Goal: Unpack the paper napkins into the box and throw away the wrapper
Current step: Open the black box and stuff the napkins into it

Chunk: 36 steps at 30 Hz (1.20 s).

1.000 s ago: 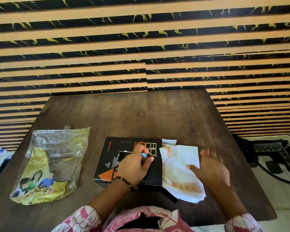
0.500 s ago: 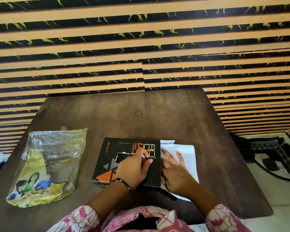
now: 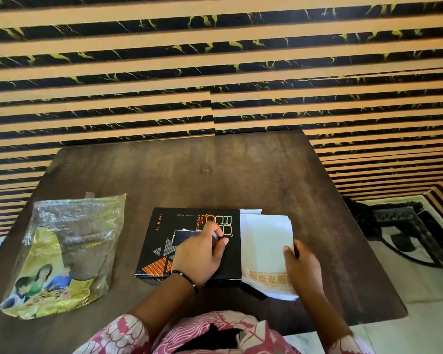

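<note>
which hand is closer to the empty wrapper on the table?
Left. The left hand rests on the black box, which lies beside the wrapper. The right hand holds the napkins at the box's far side.

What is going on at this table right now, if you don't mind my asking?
A person is packing paper napkins into a black box. The left hand rests on the box lid, fingers curled at it, while the right hand holds the napkin stack's right edge at the box's open end. The wrapper lies on the table to the left, not yet thrown away.
</note>
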Each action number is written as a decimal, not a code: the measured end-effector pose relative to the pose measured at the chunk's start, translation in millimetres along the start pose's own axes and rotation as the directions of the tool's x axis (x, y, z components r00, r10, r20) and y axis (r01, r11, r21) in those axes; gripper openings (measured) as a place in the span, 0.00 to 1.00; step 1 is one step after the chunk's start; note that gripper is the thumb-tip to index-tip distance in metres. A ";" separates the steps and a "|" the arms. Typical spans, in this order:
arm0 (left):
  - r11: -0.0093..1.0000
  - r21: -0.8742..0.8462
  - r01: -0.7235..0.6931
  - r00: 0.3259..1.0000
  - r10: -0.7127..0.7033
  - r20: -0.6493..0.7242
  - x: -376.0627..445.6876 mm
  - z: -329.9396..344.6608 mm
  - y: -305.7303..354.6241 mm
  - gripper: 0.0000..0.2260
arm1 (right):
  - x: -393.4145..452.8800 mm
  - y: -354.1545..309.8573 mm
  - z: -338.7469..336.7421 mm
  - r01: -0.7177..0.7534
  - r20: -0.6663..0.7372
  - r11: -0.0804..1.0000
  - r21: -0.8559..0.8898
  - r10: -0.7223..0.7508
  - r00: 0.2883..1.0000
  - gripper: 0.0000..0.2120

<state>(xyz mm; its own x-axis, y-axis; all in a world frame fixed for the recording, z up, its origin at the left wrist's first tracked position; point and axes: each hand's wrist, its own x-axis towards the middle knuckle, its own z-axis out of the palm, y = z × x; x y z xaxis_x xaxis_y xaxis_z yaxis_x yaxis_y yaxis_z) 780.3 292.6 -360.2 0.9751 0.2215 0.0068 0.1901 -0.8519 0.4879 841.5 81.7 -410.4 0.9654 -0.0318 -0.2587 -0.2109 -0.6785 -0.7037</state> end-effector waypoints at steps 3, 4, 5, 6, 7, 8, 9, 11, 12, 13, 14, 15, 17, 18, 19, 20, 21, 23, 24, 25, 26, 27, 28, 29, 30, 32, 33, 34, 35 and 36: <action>1.000 0.000 -0.009 1.000 0.009 0.000 -1.2 -0.6 0.6 0.08 | 1.7 -7.5 0.3 0.040 -0.023 0.998 -0.054 -0.041 0.999 0.15; 1.000 0.002 -0.010 1.000 0.010 -0.004 -1.6 -0.6 0.4 0.08 | 2.5 -11.4 1.0 0.053 -0.016 0.995 -0.083 -0.054 0.998 0.16; 1.000 0.003 -0.011 1.000 0.011 -0.009 -1.8 -0.5 0.1 0.08 | 2.9 -15.5 2.1 0.073 -0.007 0.990 -0.120 -0.074 0.997 0.16; 1.000 0.002 -0.011 1.000 0.011 -0.011 -1.9 -0.3 -0.3 0.08 | 3.4 -19.1 4.0 0.098 0.005 0.983 -0.158 -0.098 0.995 0.17; 1.000 0.000 -0.010 1.000 0.010 -0.010 -1.5 -0.4 -0.5 0.08 | 3.3 -22.7 6.4 0.132 0.013 0.972 -0.194 -0.132 0.991 0.18; 1.000 -0.002 -0.009 1.000 0.009 -0.008 -1.6 -0.4 -0.6 0.08 | 2.8 -25.8 8.7 0.156 0.025 0.962 -0.225 -0.154 0.988 0.19; 1.000 -0.002 -0.008 1.000 0.008 -0.009 -1.5 -0.5 -0.5 0.08 | 1.8 -30.0 10.4 0.174 0.039 0.953 -0.247 -0.169 0.985 0.20; 1.000 -0.002 -0.009 1.000 0.009 -0.012 -1.6 -1.3 -0.2 0.07 | 1.4 -35.0 14.1 0.196 0.088 0.941 -0.274 -0.179 0.980 0.22; 1.000 -0.004 -0.008 1.000 0.008 -0.010 -1.6 -1.4 -0.1 0.07 | 1.1 -36.9 14.6 0.194 0.117 0.939 -0.284 -0.167 0.979 0.22; 1.000 -0.006 -0.007 1.000 0.007 -0.009 -1.7 -1.5 0.0 0.07 | 1.6 -37.7 14.4 0.184 0.142 0.940 -0.287 -0.148 0.979 0.23; 1.000 -0.009 -0.006 1.000 0.006 -0.009 -1.9 -1.6 -0.2 0.07 | 3.3 -37.4 14.0 0.158 0.167 0.947 -0.279 -0.115 0.979 0.23; 1.000 -0.009 -0.009 1.000 0.009 -0.011 -2.1 -1.9 0.1 0.08 | 5.2 -36.8 13.1 0.132 0.177 0.960 -0.248 -0.089 0.980 0.22; 1.000 -0.011 -0.014 1.000 0.014 -0.020 -2.3 -2.0 0.7 0.08 | 9.2 -36.2 10.8 0.069 0.167 0.981 -0.179 -0.039 0.985 0.20; 1.000 -0.012 -0.014 1.000 0.014 -0.022 -2.1 -1.7 0.9 0.08 | 11.1 -37.7 10.3 0.052 0.165 0.984 -0.171 -0.024 0.986 0.19; 1.000 -0.013 -0.012 1.000 0.012 -0.023 -1.8 -1.8 1.2 0.08 | 12.6 -39.7 10.8 0.058 0.171 0.984 -0.168 -0.029 0.985 0.18; 1.000 -0.013 -0.008 1.000 0.008 -0.023 -1.3 -1.9 1.2 0.08 | 13.0 -43.6 11.7 0.063 0.191 0.985 -0.163 -0.031 0.981 0.17; 1.000 -0.014 -0.005 1.000 0.004 -0.023 -0.7 -1.8 1.6 0.08 | 12.8 -47.9 13.4 0.075 0.210 0.985 -0.152 -0.042 0.977 0.15; 1.000 -0.017 0.000 1.000 0.000 -0.022 -0.1 -1.6 1.9 0.07 | 10.0 -56.3 19.8 0.093 0.249 0.986 -0.135 -0.057 0.967 0.12; 1.000 -0.018 0.001 1.000 -0.001 -0.025 -0.2 -1.4 2.0 0.07 | 8.5 -59.0 23.8 0.092 0.266 0.989 -0.115 -0.059 0.962 0.11; 1.000 -0.016 0.001 1.000 -0.002 -0.030 -0.5 -1.4 2.2 0.07 | 6.5 -60.7 28.2 0.094 0.278 0.993 -0.076 -0.070 0.958 0.10; 1.000 -0.015 0.000 0.999 0.000 -0.034 -0.6 -1.1 2.5 0.07 | 4.1 -62.2 31.5 0.087 0.302 0.996 -0.027 -0.075 0.950 0.10; 1.000 -0.013 -0.005 0.999 0.004 -0.040 -0.9 -1.0 2.5 0.07 | 1.5 -64.2 33.9 0.082 0.332 0.996 0.037 -0.090 0.939 0.11; 1.000 -0.011 -0.011 0.999 0.010 -0.045 -1.1 -0.6 2.0 0.07 | -0.3 -65.2 35.1 0.065 0.367 0.993 0.098 -0.096 0.925 0.11; 1.000 -0.011 -0.014 0.999 0.013 -0.046 -1.0 -0.5 1.3 0.07 | -1.3 -65.7 34.9 0.043 0.401 0.988 0.148 -0.100 0.911 0.11; 1.000 -0.014 -0.014 0.999 0.013 -0.045 -1.0 -0.4 0.7 0.07 | -2.2 -65.5 32.4 0.012 0.430 0.984 0.176 -0.088 0.899 0.11; 1.000 -0.021 -0.016 0.998 0.014 -0.057 -1.3 0.4 -0.6 0.07 | 0.0 -60.7 28.5 -0.025 0.424 0.985 0.173 -0.051 0.904 0.13; 0.999 -0.027 -0.024 0.997 0.022 -0.078 -2.0 0.5 -0.5 0.07 | 1.9 -56.7 26.7 -0.025 0.386 0.989 0.144 -0.033 0.922 0.14; 0.999 -0.040 -0.037 0.993 0.033 -0.109 -2.7 0.9 -0.1 0.06 | 3.7 -52.7 25.5 -0.027 0.350 0.993 0.114 -0.015 0.936 0.15; 0.997 -0.059 -0.051 0.989 0.042 -0.145 -3.6 0.8 0.3 0.06 | 3.9 -50.2 24.8 -0.026 0.333 0.995 0.092 -0.006 0.943 0.14; 0.995 -0.078 -0.063 0.983 0.049 -0.177 -4.8 0.8 0.4 0.06 | 3.3 -48.8 25.5 -0.024 0.336 0.997 0.078 -0.003 0.942 0.13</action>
<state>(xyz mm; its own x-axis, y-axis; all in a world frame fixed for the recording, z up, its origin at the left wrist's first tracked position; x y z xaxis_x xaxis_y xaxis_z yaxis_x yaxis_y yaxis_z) 775.8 290.8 -360.7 0.9476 0.2605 0.1851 0.1185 -0.8244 0.5535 851.1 133.5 -393.8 0.8585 0.2191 -0.4637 -0.2455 -0.6182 -0.7467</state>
